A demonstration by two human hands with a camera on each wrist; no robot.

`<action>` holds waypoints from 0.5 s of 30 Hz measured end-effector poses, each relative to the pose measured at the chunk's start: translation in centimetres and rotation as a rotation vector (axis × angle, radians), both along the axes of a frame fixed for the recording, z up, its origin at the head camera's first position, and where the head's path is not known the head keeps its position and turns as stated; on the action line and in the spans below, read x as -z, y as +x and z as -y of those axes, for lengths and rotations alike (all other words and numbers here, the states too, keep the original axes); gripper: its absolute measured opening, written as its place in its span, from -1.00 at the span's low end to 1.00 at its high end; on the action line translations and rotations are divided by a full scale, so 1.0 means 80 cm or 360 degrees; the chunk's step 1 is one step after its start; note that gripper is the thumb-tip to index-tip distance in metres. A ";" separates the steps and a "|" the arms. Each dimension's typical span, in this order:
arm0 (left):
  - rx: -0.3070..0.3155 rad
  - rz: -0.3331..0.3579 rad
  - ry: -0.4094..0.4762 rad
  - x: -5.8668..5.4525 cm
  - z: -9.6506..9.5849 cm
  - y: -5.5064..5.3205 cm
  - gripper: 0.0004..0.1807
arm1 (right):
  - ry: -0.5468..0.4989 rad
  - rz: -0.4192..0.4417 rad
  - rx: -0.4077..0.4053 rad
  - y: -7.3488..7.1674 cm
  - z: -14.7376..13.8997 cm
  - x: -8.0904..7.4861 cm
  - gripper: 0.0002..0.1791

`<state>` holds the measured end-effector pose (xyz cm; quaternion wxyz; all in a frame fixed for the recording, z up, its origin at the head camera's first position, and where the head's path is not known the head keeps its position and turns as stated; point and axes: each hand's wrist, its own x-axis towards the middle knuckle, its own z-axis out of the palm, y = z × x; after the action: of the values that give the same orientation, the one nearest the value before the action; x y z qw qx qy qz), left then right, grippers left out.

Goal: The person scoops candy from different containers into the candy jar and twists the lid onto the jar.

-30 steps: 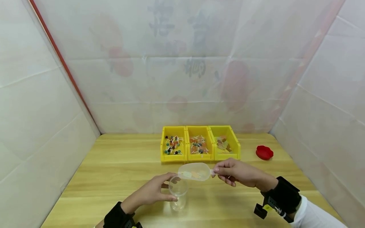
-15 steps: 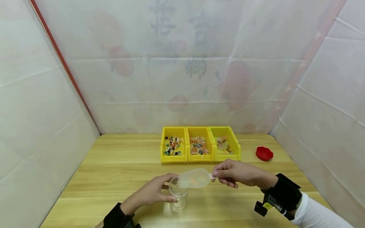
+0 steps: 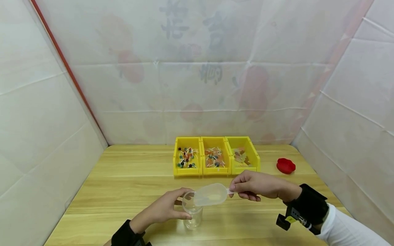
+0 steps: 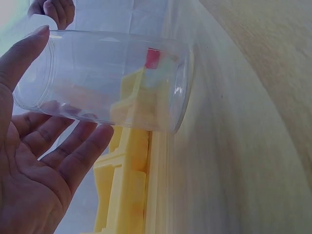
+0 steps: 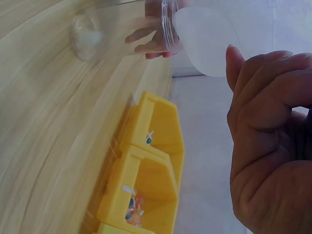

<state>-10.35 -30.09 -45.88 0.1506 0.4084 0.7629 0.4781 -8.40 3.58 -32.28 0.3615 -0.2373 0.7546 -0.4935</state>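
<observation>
In the head view a clear plastic jar (image 3: 193, 218) stands upright on the wooden table, its mouth uncovered. My left hand (image 3: 168, 206) holds it near the top, thumb on the near side and fingers behind. A translucent white scoop (image 3: 212, 194) tilts down to the left, its lip over the jar's mouth. Its short handle is pinched between the thumb and fingers of my right hand (image 3: 257, 186). A faint yellowish patch shows in the scoop. Some pale pieces (image 5: 90, 38) lie at the jar's bottom in the right wrist view.
Behind the hands, three joined yellow bins (image 3: 201, 171) stand in a row. The left and middle ones hold small lollipops (image 3: 186, 158); flat pale and brown pieces (image 3: 241, 156) lie in the right one. A red scalloped lid (image 3: 286, 166) lies farther right. Pale sheet walls (image 3: 197, 85) enclose the table.
My right hand has tipped the scoop down to the left, bringing its lip over the jar's mouth. The coloured pieces seen in the scoop have mostly slid out. The left hand stays in place.
</observation>
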 end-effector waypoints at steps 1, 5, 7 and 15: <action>-0.0002 0.0008 0.0001 0.000 0.000 0.000 -0.25 | 0.0001 0.0003 -0.0002 0.000 0.000 0.000 -0.68; 0.0002 0.0007 0.0008 0.000 -0.001 0.000 -0.25 | 0.0013 0.0003 -0.0002 0.001 0.000 -0.001 -0.68; 0.0002 0.0003 0.0003 0.000 -0.001 0.000 -0.25 | 0.0024 -0.0001 0.0003 0.001 0.000 -0.002 -0.68; 0.0015 0.0004 -0.0012 0.000 0.000 -0.001 -0.28 | 0.0048 0.0000 0.0015 0.003 -0.001 -0.007 -0.69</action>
<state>-10.42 -30.11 -45.89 0.1553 0.4108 0.7625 0.4751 -8.13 3.65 -31.68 0.3626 -0.2284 0.7632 -0.4837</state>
